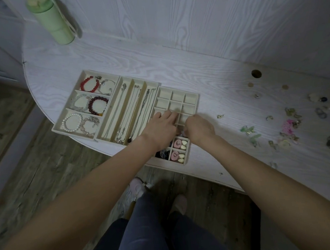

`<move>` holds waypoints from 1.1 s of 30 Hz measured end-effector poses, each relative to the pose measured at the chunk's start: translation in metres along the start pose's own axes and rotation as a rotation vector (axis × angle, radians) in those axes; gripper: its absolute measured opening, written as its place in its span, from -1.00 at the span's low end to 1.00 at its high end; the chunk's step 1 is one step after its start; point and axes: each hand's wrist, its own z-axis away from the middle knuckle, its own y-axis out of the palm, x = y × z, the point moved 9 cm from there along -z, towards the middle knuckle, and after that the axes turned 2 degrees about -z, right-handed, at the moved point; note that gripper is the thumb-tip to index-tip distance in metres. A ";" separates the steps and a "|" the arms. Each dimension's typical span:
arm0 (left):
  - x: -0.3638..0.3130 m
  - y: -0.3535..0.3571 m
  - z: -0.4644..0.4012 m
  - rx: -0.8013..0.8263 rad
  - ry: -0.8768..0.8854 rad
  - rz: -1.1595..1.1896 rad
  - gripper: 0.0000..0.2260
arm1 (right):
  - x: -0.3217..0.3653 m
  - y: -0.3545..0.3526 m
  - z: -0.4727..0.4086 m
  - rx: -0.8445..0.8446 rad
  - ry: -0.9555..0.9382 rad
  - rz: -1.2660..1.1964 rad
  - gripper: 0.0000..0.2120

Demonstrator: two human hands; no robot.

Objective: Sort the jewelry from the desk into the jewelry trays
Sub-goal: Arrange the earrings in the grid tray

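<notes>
From the head camera, three cream trays sat side by side on the white desk (214,64). The bracelet tray (59,128) on the left held bead bracelets. The necklace tray (99,137) in the middle held long chains. The grid tray (194,97) on the right had many little boxes, and only the near ones had earrings in them. Both hands were over the middle of that grid tray. The left hand (160,128) lay flat with straight, loose fingers resting on the small walls. The right hand (200,128) was curled, as if pinching something tiny, but what it held could not be seen. Many loose earrings (289,127) were scattered well apart on the right side of the desk. The tiny piece could slip and fall into the wrong box, or bounce off the near edge onto the floor. The trays sat close to that edge, so a bump from an arm could push them off.
</notes>
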 end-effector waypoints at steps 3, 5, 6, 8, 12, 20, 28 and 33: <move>-0.001 -0.002 0.000 -0.014 0.003 0.006 -0.64 | 0.000 0.001 -0.009 0.113 0.009 -0.007 -0.84; -0.001 -0.003 0.000 -0.009 0.007 0.015 -0.64 | 0.002 0.002 -0.012 0.158 0.006 0.019 -0.80; -0.001 -0.003 0.000 -0.003 0.009 0.020 -0.64 | 0.003 0.003 -0.014 0.171 0.011 0.034 -0.79; -0.001 -0.003 0.001 0.004 0.009 0.021 -0.64 | 0.002 0.004 -0.014 0.181 0.033 0.055 -0.77; -0.001 -0.005 0.002 0.017 0.001 0.019 -0.66 | 0.002 0.001 -0.012 0.148 0.046 0.080 -0.70; -0.001 -0.006 0.002 0.023 -0.002 0.013 -0.66 | 0.004 -0.007 -0.008 0.048 0.029 0.090 -0.70; -0.004 -0.003 0.001 0.024 0.014 -0.020 -0.65 | -0.001 -0.012 -0.004 -0.050 -0.035 0.007 -0.77; -0.005 -0.003 0.001 0.013 0.027 -0.026 -0.63 | -0.006 -0.010 -0.004 -0.025 -0.072 -0.035 -0.80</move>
